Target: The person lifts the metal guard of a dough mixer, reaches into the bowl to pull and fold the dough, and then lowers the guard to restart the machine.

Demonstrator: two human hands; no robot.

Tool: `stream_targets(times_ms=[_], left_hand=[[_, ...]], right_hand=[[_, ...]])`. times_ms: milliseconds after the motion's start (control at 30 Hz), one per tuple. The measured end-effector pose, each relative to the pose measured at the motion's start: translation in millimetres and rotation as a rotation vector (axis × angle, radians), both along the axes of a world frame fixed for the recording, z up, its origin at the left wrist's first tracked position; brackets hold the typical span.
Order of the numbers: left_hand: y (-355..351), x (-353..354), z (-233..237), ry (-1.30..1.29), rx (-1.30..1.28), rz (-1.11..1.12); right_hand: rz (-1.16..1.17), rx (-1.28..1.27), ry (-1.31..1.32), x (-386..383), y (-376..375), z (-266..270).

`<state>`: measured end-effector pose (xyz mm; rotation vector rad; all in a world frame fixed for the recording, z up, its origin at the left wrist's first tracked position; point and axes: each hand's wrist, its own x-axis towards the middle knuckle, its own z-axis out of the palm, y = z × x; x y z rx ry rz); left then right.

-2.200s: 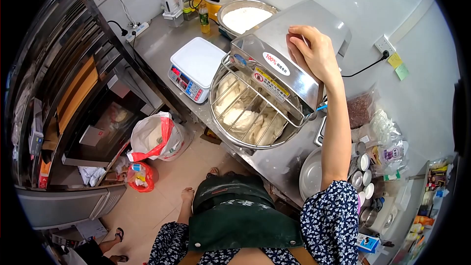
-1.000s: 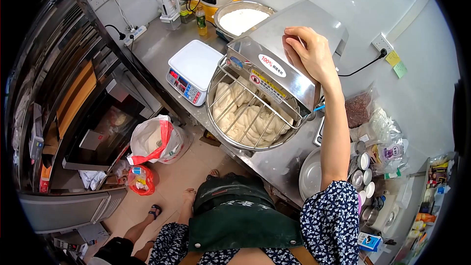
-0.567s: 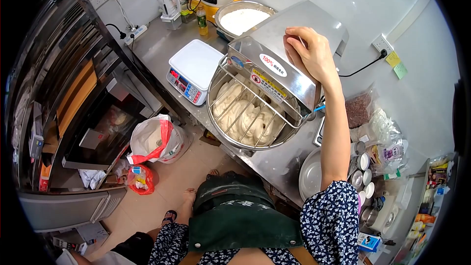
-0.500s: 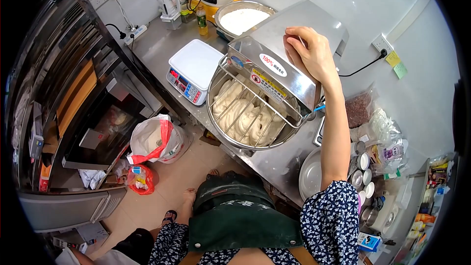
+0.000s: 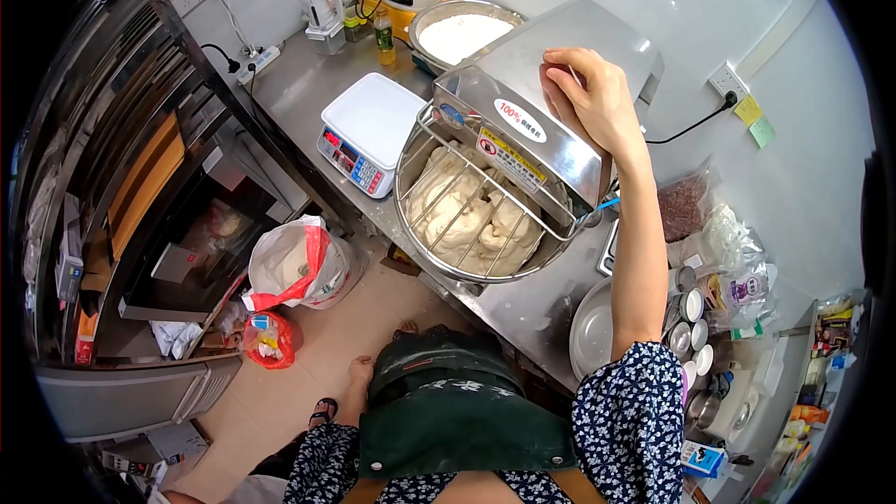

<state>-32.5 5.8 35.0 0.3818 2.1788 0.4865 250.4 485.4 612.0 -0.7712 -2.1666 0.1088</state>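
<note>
My right hand point(image 5: 590, 101) rests flat on top of the steel dough mixer point(image 5: 532, 121), fingers bent over its upper edge. Below the mixer head, its round bowl point(image 5: 417, 252) holds a mass of pale dough point(image 5: 467, 210) behind a wire guard point(image 5: 485, 196). My left hand is out of sight. I wear a dark green apron point(image 5: 457, 411) over a blue flowered garment.
A white scale point(image 5: 369, 131) stands left of the mixer on the steel counter point(image 5: 299, 79). Behind are a flour bowl point(image 5: 462, 33), a bottle point(image 5: 384, 35) and a kettle point(image 5: 322, 5). Bags point(image 5: 294, 266) lie on the floor by the oven point(image 5: 187, 243). Another person's foot point(image 5: 322, 408) shows at the bottom.
The dough has turned and changed shape inside the bowl. My right hand stays on the mixer top. The other person's leg at the lower left has shifted and mostly left the picture.
</note>
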Motion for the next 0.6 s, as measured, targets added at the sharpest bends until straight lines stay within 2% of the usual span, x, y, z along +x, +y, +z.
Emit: stream_targets(times_ms=[400,600], left_hand=[[3,1,8,0.046,-0.053,-0.047],[0,-2,-2,0.025,-0.036,-0.032]], right_hand=[[0.005,0.006,-0.010,1,0,0],[-0.001,-0.010,0.003,0,0,0]])
